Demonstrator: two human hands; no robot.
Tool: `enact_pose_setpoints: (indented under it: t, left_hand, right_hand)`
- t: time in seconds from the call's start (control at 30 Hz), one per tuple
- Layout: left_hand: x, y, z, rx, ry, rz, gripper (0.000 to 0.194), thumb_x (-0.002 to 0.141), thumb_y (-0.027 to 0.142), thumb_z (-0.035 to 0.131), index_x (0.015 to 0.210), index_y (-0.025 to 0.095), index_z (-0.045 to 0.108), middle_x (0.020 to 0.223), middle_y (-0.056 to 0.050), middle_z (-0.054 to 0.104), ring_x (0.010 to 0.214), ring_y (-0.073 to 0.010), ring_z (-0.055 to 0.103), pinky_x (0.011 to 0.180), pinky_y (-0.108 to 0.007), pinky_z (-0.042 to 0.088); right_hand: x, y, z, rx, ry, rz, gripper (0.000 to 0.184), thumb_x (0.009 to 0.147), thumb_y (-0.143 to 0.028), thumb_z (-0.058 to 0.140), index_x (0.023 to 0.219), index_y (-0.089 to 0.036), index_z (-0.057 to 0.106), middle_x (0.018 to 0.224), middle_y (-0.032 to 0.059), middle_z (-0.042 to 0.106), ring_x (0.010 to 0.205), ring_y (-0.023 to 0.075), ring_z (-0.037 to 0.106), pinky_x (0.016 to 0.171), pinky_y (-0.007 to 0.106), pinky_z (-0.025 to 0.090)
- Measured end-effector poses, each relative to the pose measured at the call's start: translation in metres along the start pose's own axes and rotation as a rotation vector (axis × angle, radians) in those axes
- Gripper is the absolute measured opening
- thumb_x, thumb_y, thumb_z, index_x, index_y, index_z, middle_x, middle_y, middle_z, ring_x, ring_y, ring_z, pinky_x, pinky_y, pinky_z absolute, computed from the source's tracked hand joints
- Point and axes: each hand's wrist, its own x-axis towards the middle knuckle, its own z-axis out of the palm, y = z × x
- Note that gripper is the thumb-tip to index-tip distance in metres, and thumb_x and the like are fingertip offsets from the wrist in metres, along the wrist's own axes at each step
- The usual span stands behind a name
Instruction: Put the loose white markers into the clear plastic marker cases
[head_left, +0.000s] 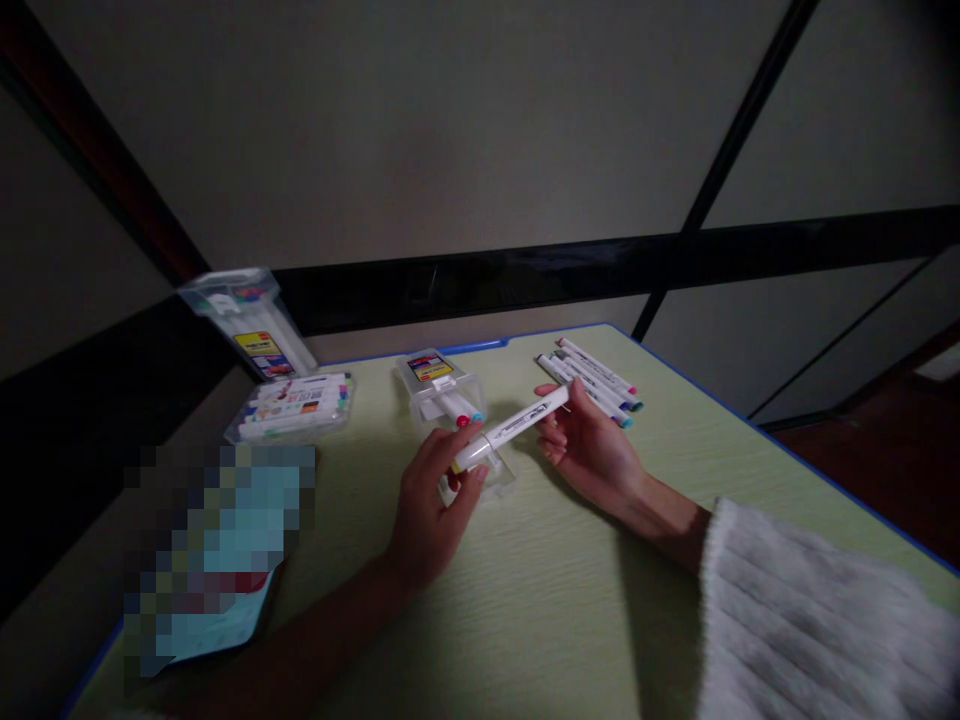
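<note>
Both my hands hold one white marker [517, 424] over a pale green table [540, 600]. My left hand [431, 500] pinches the marker's near end, right at its cap. My right hand [592, 450] grips the far end, fingers curled round the barrel. Just behind the marker lies a small clear plastic box [442, 395] with a few markers inside. Its clear lid or second half sits under my left fingers.
A loose bunch of several markers [596, 385] lies at the table's far right. A flat clear case full of markers [296, 410] and an upright clear case [251, 325] stand at the far left. A blurred-out flat item [210, 550] lies near left.
</note>
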Motion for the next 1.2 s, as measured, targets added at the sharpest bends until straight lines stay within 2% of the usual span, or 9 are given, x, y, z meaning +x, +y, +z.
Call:
enact_pose_setpoints:
  t: [0.1, 0.3, 0.67, 0.83, 1.2]
  left_hand:
    - [0.0007, 0.0003, 0.0002, -0.022, 0.001, -0.035, 0.032, 0.081, 0.019, 0.053, 0.112, 0.017, 0.059, 0.093, -0.006, 0.061, 0.074, -0.0129, 0.056, 0.061, -0.022, 0.044]
    - [0.0014, 0.0001, -0.0002, -0.044, -0.012, -0.069, 0.024, 0.083, 0.021, 0.051, 0.102, 0.017, 0.064, 0.087, -0.005, 0.062, 0.077, -0.0143, 0.057, 0.06, -0.022, 0.044]
    - [0.0023, 0.0011, 0.0005, -0.047, -0.004, -0.001, 0.016, 0.079, 0.016, 0.053, 0.091, 0.016, 0.063, 0.08, -0.003, 0.062, 0.073, -0.0135, 0.057, 0.063, -0.023, 0.045]
    - [0.0022, -0.0005, 0.0006, -0.065, 0.005, 0.015, 0.016, 0.08, 0.015, 0.052, 0.091, 0.016, 0.063, 0.082, -0.003, 0.062, 0.076, -0.0138, 0.058, 0.069, -0.025, 0.045]
    - [0.0008, 0.0017, -0.0007, -0.04, -0.054, 0.045, 0.019, 0.082, 0.015, 0.047, 0.094, 0.015, 0.062, 0.08, -0.004, 0.059, 0.075, -0.0148, 0.057, 0.065, -0.025, 0.045]
  right_hand:
    - [-0.0003, 0.0001, -0.0004, -0.001, -0.003, -0.006, 0.029, 0.076, -0.043, 0.061, 0.076, -0.014, 0.067, 0.049, -0.0056, 0.042, 0.04, 0.0038, 0.034, 0.035, 0.014, 0.028]
    - [-0.0007, -0.0004, 0.0005, -0.001, -0.011, -0.006, 0.029, 0.075, -0.044, 0.063, 0.077, -0.015, 0.066, 0.049, -0.0062, 0.042, 0.04, 0.0034, 0.034, 0.035, 0.014, 0.029]
    - [-0.0016, -0.0001, 0.0017, -0.033, 0.005, -0.01, 0.031, 0.074, -0.047, 0.062, 0.069, -0.016, 0.063, 0.049, -0.0057, 0.041, 0.039, 0.0044, 0.033, 0.034, 0.015, 0.027]
    - [-0.002, 0.0002, 0.0017, -0.051, 0.0, -0.028, 0.031, 0.075, -0.047, 0.062, 0.068, -0.017, 0.063, 0.049, -0.0054, 0.041, 0.039, 0.0048, 0.032, 0.034, 0.016, 0.027]
    - [-0.0014, 0.0003, 0.002, -0.077, -0.038, -0.051, 0.032, 0.074, -0.049, 0.062, 0.066, -0.018, 0.06, 0.049, -0.0063, 0.039, 0.039, 0.0037, 0.032, 0.034, 0.015, 0.025]
